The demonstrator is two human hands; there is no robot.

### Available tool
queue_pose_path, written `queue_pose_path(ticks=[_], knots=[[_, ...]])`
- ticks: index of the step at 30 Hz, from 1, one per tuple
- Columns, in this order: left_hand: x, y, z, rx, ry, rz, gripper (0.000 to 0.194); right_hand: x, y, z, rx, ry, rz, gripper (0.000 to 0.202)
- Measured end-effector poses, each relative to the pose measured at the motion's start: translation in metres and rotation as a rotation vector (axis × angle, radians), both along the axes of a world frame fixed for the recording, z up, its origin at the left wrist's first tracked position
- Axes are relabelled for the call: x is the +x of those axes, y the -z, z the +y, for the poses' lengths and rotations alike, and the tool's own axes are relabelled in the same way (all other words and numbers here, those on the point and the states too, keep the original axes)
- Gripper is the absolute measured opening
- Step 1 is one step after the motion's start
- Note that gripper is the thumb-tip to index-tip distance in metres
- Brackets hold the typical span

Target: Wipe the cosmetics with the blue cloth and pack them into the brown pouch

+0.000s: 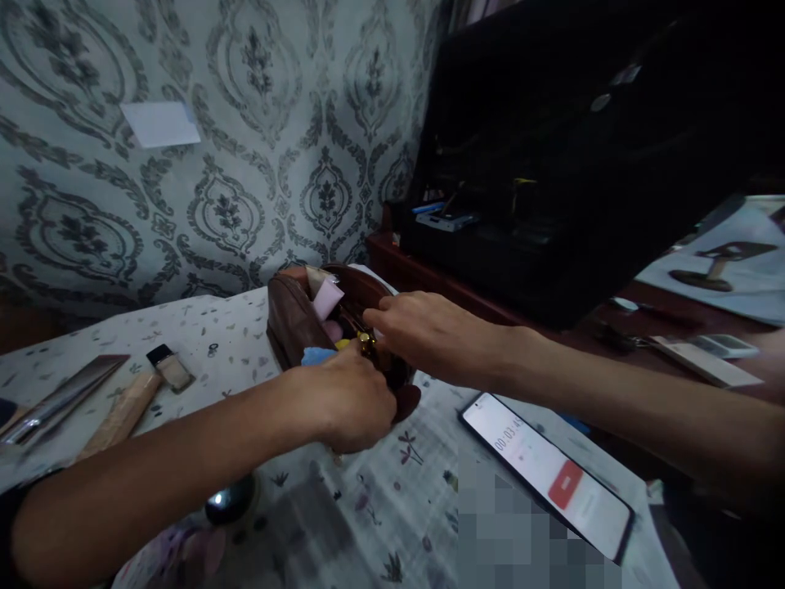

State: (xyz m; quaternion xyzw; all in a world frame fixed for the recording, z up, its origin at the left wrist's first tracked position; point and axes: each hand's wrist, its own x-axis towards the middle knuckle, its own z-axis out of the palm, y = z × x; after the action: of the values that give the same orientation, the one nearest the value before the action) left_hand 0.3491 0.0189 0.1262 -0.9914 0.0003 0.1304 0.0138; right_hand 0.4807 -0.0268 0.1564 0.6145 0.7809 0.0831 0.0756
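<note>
An open brown cosmetic bag [294, 319] stands on the patterned cloth, with a pink tube [328, 299], a blue item [319, 356] and small gold-coloured things [364, 339] showing in its mouth. My left hand [356, 401] is closed at the bag's near side, knuckles up. What its fingers grip is hidden. From the right, my right hand [423, 331] reaches over the bag's right side with its fingers curled down at the opening. A pale bit shows by those fingertips, too small to name.
A phone [545, 474] running a timer lies right of the bag. At left are a foundation bottle [170, 368], a beige tube [119, 413] and a silvery flat item [65, 401]. A dark round object [230, 501] sits below my left forearm. A large black screen [552, 164] stands behind, right.
</note>
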Motion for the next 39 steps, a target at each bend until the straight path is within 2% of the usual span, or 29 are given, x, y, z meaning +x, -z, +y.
queue_pose_path(ticks=[6, 16, 22, 28, 35, 39], knots=[[-0.002, 0.005, 0.000, -0.030, -0.004, 0.033, 0.016, 0.002, -0.001, 0.001, -0.014, -0.012, 0.007, 0.016], [0.000, 0.002, -0.002, 0.091, 0.047, 0.121, 0.018, 0.001, -0.003, 0.001, -0.079, 0.046, -0.037, 0.018], [-0.005, 0.006, 0.001, 0.073, 0.045, -0.028, 0.024, -0.008, -0.001, 0.006, -0.117, -0.017, 0.000, 0.019], [-0.006, 0.005, 0.003, 0.036, -0.041, -0.026, 0.022, 0.009, -0.004, 0.019, -0.115, 0.133, 0.053, 0.023], [-0.007, 0.007, 0.005, 0.020, -0.087, -0.108, 0.030, 0.010, -0.007, 0.022, -0.154, 0.154, 0.073, 0.025], [-0.010, 0.008, 0.008, -0.040, -0.107, -0.143, 0.023, 0.017, -0.004, 0.020, -0.154, 0.106, 0.095, 0.018]])
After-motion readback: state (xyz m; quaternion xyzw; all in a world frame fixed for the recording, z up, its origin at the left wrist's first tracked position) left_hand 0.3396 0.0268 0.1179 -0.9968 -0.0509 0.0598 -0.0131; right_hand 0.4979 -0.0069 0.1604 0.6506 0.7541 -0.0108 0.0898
